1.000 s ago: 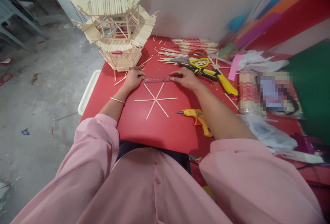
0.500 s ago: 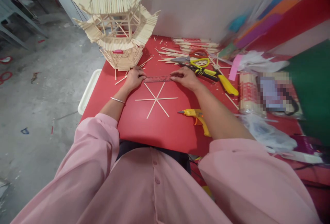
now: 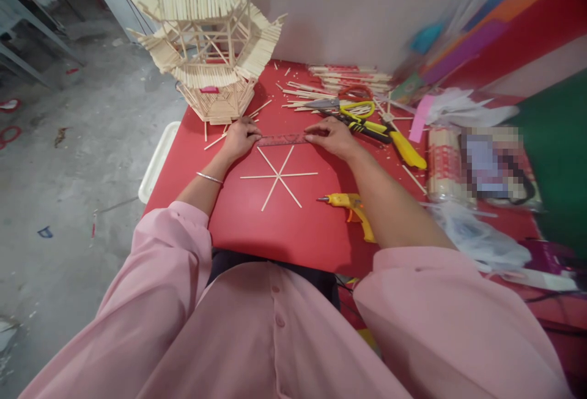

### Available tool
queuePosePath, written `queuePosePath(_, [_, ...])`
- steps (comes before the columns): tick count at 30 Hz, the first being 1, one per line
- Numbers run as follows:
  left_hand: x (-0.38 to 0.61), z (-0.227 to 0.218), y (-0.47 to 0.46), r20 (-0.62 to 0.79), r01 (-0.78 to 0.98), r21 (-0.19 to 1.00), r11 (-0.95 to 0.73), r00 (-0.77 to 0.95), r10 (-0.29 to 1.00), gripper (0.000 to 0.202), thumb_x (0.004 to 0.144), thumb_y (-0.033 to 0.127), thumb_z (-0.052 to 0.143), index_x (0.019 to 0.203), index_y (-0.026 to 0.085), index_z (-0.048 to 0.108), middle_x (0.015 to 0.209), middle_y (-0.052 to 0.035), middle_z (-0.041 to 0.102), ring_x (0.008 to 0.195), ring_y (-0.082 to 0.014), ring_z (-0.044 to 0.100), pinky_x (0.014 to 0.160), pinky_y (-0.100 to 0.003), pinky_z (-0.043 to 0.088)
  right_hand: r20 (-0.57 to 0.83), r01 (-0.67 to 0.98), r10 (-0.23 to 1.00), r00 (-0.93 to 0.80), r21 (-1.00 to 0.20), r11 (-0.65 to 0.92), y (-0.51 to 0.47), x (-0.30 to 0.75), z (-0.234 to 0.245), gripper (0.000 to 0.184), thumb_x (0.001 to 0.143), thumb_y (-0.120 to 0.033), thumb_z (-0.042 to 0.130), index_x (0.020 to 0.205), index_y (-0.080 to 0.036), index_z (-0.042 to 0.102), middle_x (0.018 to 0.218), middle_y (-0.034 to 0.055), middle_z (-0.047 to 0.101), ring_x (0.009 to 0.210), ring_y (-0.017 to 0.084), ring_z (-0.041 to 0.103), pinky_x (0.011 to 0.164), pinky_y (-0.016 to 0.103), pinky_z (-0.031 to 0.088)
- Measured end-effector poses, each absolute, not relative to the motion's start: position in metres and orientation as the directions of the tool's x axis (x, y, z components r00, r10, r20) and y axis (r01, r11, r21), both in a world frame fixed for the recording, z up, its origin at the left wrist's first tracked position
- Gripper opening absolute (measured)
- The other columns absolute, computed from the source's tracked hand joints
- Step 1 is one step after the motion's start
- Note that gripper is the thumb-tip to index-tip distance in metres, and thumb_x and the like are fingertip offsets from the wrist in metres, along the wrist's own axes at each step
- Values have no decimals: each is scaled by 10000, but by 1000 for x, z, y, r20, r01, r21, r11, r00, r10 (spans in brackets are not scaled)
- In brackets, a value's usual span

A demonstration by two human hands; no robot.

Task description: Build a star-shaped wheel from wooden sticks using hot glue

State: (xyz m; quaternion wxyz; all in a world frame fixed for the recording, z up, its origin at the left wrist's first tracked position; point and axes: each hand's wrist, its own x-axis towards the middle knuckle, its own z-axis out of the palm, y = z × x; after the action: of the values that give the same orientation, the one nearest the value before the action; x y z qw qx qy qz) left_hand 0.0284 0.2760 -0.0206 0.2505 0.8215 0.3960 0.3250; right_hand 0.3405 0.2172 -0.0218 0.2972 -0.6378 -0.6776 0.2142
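Note:
A clear ruler lies level between my two hands, just beyond a six-armed star of thin wooden sticks on the red table. My left hand pinches the ruler's left end between thumb and fingers. At the other end, my right hand grips it in the same way. Below my right hand, a yellow glue gun rests on its side, its nozzle pointing left toward the star.
A tiered stick pagoda stands at the back left. Scissors, yellow-handled pliers and loose sticks lie at the back. Packed sticks and a plastic bag sit at the right.
Both hands still hold the ruler in nearly the same place. The view has shifted very slightly; the star and glue gun stay where they were.

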Motion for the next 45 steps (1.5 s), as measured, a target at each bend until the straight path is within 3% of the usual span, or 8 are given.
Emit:
queuePosePath(17, [27,-24,279,335,489,669,-559,473,815,100,791,183,661,795,185,761,922,-69,700,927,-224,661,924,-389,543,152,709,988,-20,-695,121,216,340,-22,335,738,-471,773,1001,-267,818,984,82,665,934,246,620,932,430,529])
queuePosePath(27, [27,-26,280,334,492,679,-545,455,826,86,777,193,675,779,199,760,906,-60,703,930,-224,666,906,-379,551,86,734,996,-10,-676,65,212,337,-13,340,751,-518,770,1010,-302,814,1054,78,688,1024,263,618,986,435,534])
queuePosePath(36, [27,-24,280,321,486,691,-535,457,830,89,776,185,680,802,192,765,903,-63,702,924,-221,666,905,-372,549,93,744,995,-47,-661,97,210,337,-11,386,768,-536,740,1047,-277,807,1058,81,665,978,246,619,948,405,530])
queuePosePath(41, [29,-28,282,353,481,681,-552,445,823,103,778,200,668,811,199,766,883,-58,707,929,-217,663,924,-362,555,75,844,993,-87,-525,113,211,336,-5,387,743,-534,772,1025,-271,792,934,73,683,934,257,612,925,417,510])
queuePosePath(45, [30,-30,284,369,487,678,-550,421,828,134,818,223,655,881,194,770,930,-83,727,957,-235,670,939,-376,544,-1,888,1000,10,-460,-9,209,330,3,317,696,-498,815,869,-240,750,843,62,705,868,251,629,848,393,509])
